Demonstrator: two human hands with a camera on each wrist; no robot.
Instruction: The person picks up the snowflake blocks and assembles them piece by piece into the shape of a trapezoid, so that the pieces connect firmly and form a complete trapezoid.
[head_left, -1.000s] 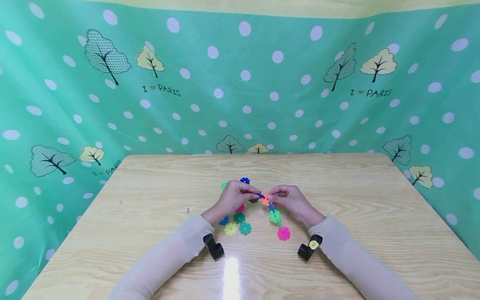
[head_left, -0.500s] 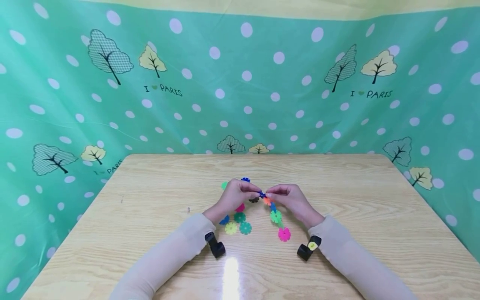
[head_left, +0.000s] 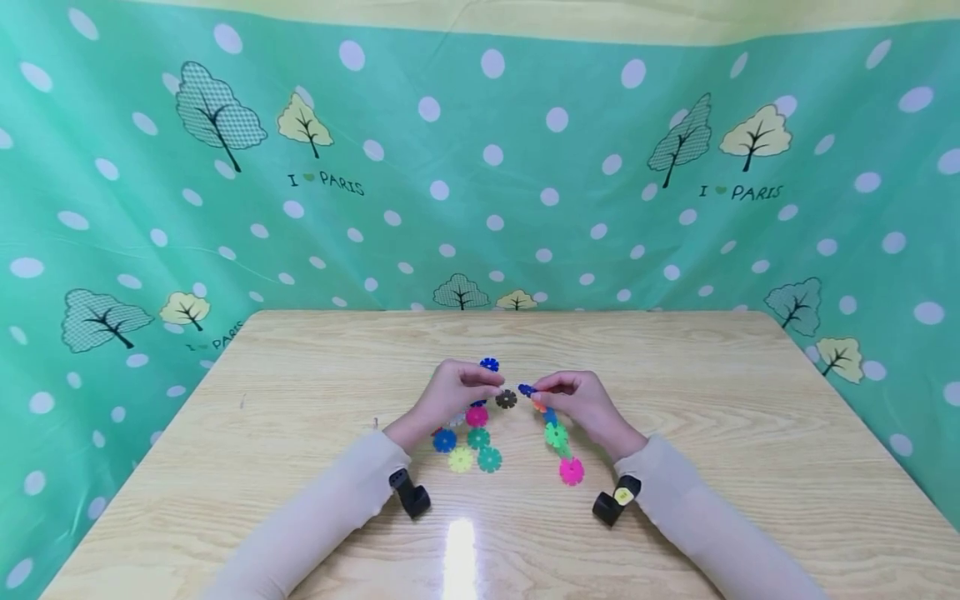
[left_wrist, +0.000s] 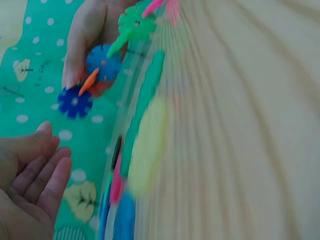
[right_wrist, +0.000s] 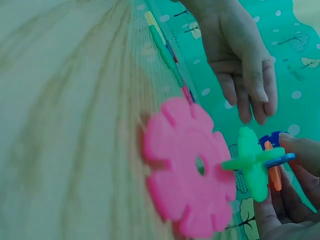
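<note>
My right hand [head_left: 542, 390] pinches the top of a chain of snowflake discs [head_left: 556, 434]; the chain runs from a blue disc [head_left: 527, 389] through orange and green ones down to a pink disc [head_left: 571, 471] by the table. The right wrist view shows the pink disc [right_wrist: 187, 175] and a green disc [right_wrist: 252, 165] up close. My left hand [head_left: 491, 386] hovers over the loose discs with relaxed fingers [left_wrist: 47, 175], holding nothing, a short gap from the chain. A dark disc [head_left: 506, 399] lies between the hands.
Several loose discs lie on the wooden table [head_left: 300, 375]: a blue one [head_left: 489, 364] behind the hands, then pink [head_left: 477, 415], blue [head_left: 445, 440], teal [head_left: 478, 437] and yellow [head_left: 461, 458] ones under my left wrist. A green dotted cloth [head_left: 480, 167] hangs behind.
My left hand let go of the chain's top end and drew back to the left. The right hand keeps the chain, and the dark disc now shows between the hands.
</note>
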